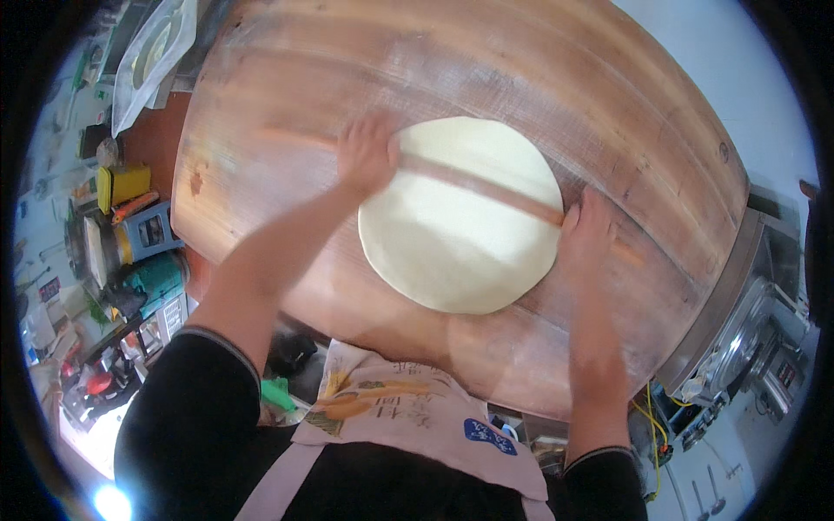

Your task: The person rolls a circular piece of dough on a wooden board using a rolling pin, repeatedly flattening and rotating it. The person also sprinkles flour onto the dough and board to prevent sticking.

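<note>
A large, nearly round sheet of pale dough [449, 260] lies flat on the wooden board [273, 189]. Across its upper half runs a long, thin wooden rolling pin [482, 187], slanting down from left to right, with both ends reaching past the dough. My left hand [368, 153] grips the pin beside the dough's upper left edge. Just off the right edge, my right hand [588, 228] holds the pin's other side. Both hands and the pin are blurred, so the exact finger positions are unclear.
At the upper left stands a plastic-wrapped container [156, 52]. A yellow box [124, 185] and a grey-blue plastic item [153, 230] sit beyond the board's left edge. A round metal appliance [736, 352] stands at the right. My printed apron [404, 404] hangs by the near edge.
</note>
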Tool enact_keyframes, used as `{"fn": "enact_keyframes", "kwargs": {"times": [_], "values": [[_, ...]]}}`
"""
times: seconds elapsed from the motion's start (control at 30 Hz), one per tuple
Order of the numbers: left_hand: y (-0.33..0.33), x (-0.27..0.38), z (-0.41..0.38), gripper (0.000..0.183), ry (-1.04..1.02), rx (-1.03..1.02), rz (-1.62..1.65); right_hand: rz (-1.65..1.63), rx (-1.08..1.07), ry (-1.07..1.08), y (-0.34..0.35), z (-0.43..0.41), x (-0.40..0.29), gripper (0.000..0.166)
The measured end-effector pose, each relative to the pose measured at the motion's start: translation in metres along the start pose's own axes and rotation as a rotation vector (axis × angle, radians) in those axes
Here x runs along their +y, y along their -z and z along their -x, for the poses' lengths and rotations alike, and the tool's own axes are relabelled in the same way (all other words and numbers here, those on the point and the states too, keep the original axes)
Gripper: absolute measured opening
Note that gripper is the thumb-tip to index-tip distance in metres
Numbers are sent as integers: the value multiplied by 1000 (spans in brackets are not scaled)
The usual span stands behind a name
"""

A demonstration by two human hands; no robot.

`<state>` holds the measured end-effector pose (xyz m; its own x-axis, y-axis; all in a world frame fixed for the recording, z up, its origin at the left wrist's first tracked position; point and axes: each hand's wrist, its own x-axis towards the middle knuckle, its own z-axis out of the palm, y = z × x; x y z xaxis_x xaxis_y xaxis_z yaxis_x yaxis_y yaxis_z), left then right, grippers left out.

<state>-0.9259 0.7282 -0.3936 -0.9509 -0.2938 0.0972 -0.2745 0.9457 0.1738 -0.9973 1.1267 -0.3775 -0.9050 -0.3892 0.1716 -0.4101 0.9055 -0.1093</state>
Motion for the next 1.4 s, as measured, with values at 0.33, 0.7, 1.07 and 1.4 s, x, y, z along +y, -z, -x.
{"fn": "enact_keyframes", "kwargs": {"times": [0.33,0.7,1.07,1.4], "values": [[-2,12,-98,43,-39,35,41,10,-154,-275,0,-129,-4,45],[-8,20,-137,43,-147,104,72,-1,12,-207,-22,-142,1,47],[-12,46,-153,38,-137,119,33,-6,16,-229,-25,-143,10,51],[16,10,15,48,55,157,508,-165,-289,-14,14,-9,17,53]]}}
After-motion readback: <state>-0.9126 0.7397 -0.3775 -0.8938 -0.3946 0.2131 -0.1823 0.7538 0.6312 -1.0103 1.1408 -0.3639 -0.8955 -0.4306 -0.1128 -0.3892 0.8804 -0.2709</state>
